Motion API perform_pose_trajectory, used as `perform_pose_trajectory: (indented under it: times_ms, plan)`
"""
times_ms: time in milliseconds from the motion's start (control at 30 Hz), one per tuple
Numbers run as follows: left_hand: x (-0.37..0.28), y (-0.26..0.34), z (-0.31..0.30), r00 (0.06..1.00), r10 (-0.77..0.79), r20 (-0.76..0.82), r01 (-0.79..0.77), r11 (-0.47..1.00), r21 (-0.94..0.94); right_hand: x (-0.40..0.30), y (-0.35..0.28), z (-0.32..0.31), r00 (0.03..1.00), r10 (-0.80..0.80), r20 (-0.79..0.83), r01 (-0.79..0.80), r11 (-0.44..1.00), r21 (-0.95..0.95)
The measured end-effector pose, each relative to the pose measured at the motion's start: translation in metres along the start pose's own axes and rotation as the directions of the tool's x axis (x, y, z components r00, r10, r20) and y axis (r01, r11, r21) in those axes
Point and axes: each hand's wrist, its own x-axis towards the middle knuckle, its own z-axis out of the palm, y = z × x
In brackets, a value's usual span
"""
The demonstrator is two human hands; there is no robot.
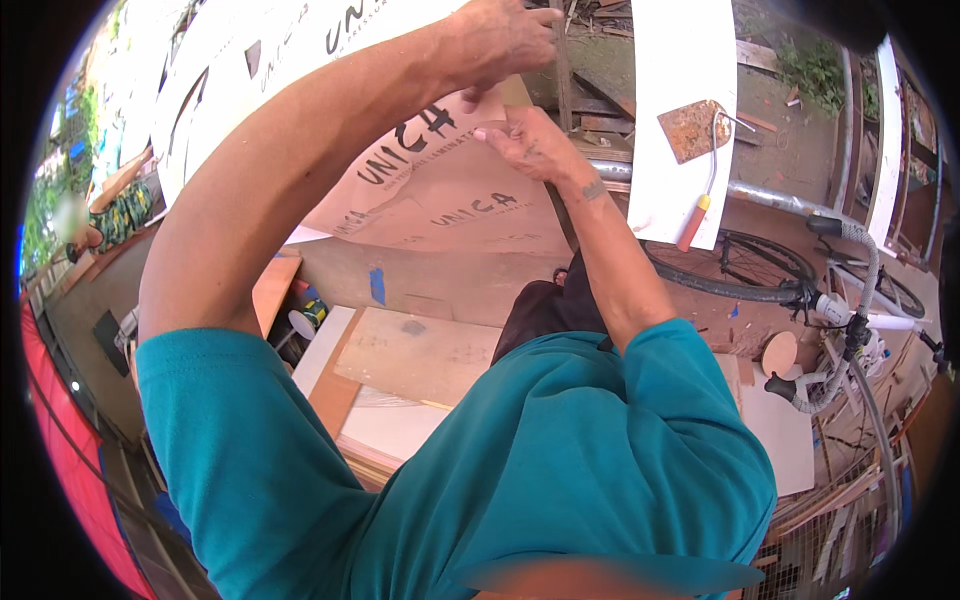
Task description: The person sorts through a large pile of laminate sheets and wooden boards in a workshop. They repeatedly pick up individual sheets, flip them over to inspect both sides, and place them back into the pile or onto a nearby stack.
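In front of me lies a large laminate sheet with printed Unica covering (480, 196), its near part curving downward in shade. My right hand (529, 142) pinches the sheet's edge between thumb and fingers. Just above it, my left hand (502, 45) reaches across from the left, thumb down near the same edge and fingers pointing right. Whether the left fingers hold anything is hidden by the hand itself. A brownish strip of the edge shows between the two hands.
Right of the sheet, a white board (679, 67) bears a rusty metal plate (686, 135) and a bare paint roller frame (703, 202). A metal pipe (780, 201) runs beneath. A bicycle (832, 307) stands at right, wood panels (420, 352) below. Another person (124, 214) is far left.
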Motion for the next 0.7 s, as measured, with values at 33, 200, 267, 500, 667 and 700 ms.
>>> perform_pose_trajectory:
  times_ms: [33,200,267,500,667,700]
  plan:
    - [0.005,-0.009,-0.011,0.991,-0.005,0.135,0.001,0.999,0.032,0.002,0.004,0.0,1.0,-0.029,-0.007,0.028,0.999,-0.024]
    - [-0.025,-0.016,0.003,0.998,0.012,0.063,-0.017,0.997,0.077,-0.02,-0.011,-0.007,1.0,-0.026,-0.009,0.027,0.988,0.154]
    - [-0.045,-0.008,-0.011,0.985,0.008,0.172,-0.013,1.0,0.029,-0.019,0.011,-0.021,0.999,-0.041,-0.009,0.038,0.809,0.587]
    - [-0.103,0.019,-0.034,0.993,0.005,0.116,0.002,0.998,-0.061,0.013,0.076,-0.046,0.941,0.273,-0.201,-0.242,0.956,0.164]
    - [-0.117,0.028,-0.038,0.992,0.037,0.124,-0.026,0.996,-0.089,0.008,0.083,-0.026,0.958,0.284,0.043,-0.286,0.927,0.243]
    - [-0.12,0.032,-0.037,0.99,0.038,0.136,-0.026,0.995,-0.095,0.009,0.08,-0.021,0.961,0.255,0.109,-0.276,0.912,0.303]
